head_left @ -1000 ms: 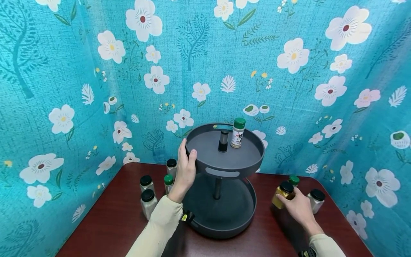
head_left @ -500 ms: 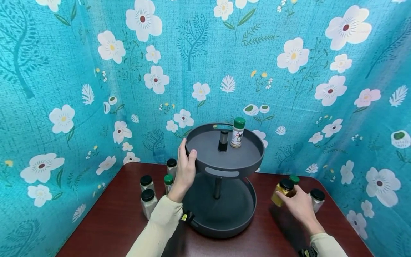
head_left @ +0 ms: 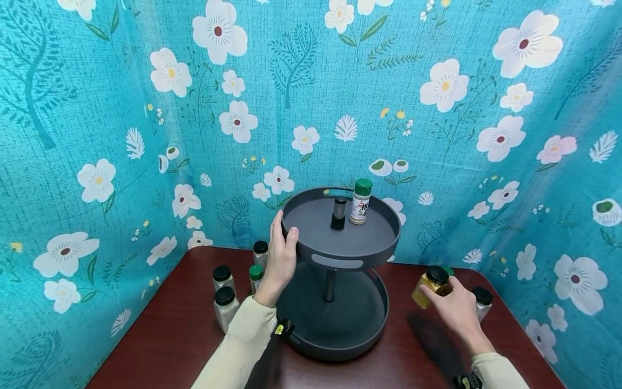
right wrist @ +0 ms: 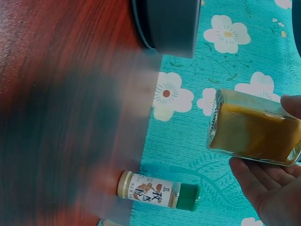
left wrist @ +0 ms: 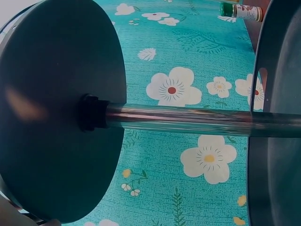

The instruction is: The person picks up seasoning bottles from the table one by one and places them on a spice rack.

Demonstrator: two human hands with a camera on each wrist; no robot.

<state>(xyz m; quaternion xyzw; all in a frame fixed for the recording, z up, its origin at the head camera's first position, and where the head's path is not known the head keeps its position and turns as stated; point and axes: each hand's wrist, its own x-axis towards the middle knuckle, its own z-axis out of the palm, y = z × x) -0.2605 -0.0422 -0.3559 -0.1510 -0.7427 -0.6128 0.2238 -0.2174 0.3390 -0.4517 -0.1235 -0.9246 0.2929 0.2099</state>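
A dark grey two-tier round turntable tray [head_left: 340, 243] stands mid-table. My left hand [head_left: 279, 265] rests against the left outer wall of its upper tier, fingers fairly straight. On that tier a green-capped seasoning bottle [head_left: 360, 202] stands upright by the central post knob. Off to the right, my right hand [head_left: 457, 308] grips a square glass jar of yellow-brown powder [right wrist: 256, 129] with a black lid, held up off the table and tilted. Behind it another green-capped bottle [right wrist: 155, 189] stands on the table. A black-lidded jar [head_left: 482, 301] is partly hidden by the right hand.
Left of the turntable stand several jars, among them a black-lidded jar [head_left: 225, 308] and a green-capped bottle [head_left: 255, 276]. The lower tier [head_left: 340, 329] has a raised rim. A floral teal curtain [head_left: 311, 108] closes off the back and sides of the dark red table [head_left: 160, 335].
The right hand has lifted the jar of yellow-brown powder slightly, tilting it; its shadow now shows apart from it. The left hand and the turntable stay put.
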